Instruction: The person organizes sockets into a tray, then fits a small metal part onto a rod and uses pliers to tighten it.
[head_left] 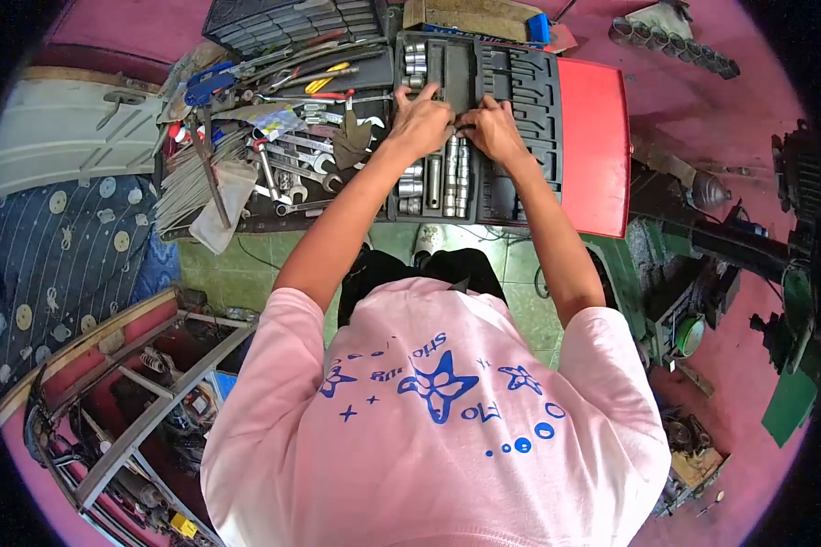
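An open black socket case [520,73] lies on the bench, with rows of silver sockets [457,178] in its near part and more sockets [416,59] at its far left. Over the left half of the case is my left hand [420,120], its fingers curled and partly apart above the tray. My right hand [493,129] is beside it, near the middle divider, fingertips bent together close to the left hand's fingers. Whatever lies between the fingertips is too small to make out. A long socket [435,182] rests in the tray below the hands.
Left of the case lie spanners [292,164], pliers and a bundle of thin rods [192,182]. A red surface [595,146] borders the case on the right. A metal frame [146,401] stands at lower left, and machinery [684,264] at right.
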{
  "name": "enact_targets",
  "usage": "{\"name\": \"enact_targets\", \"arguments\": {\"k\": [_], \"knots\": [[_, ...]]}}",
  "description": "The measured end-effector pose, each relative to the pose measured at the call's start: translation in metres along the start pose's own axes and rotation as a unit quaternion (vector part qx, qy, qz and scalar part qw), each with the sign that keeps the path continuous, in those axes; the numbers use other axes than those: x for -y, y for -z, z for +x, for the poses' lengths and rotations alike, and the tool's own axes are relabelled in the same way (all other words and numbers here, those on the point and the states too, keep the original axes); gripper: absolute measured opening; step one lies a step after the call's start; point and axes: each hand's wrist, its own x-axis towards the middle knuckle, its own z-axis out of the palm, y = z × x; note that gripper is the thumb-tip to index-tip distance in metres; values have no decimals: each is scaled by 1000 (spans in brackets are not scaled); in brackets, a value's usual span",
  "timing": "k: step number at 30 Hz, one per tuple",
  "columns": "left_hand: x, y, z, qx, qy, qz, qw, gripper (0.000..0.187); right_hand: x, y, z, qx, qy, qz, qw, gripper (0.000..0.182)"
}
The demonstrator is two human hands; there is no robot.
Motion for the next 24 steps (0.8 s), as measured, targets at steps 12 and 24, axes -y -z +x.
{"name": "enact_targets", "arguments": {"k": [12, 24], "knots": [[-20, 5, -30, -157, 48, -27, 986, 5, 53, 26, -13, -64, 8, -81, 995, 25], [0, 31, -177, -199, 321, -61, 924, 10, 151, -24, 17, 35, 194, 57, 979, 19]]}}
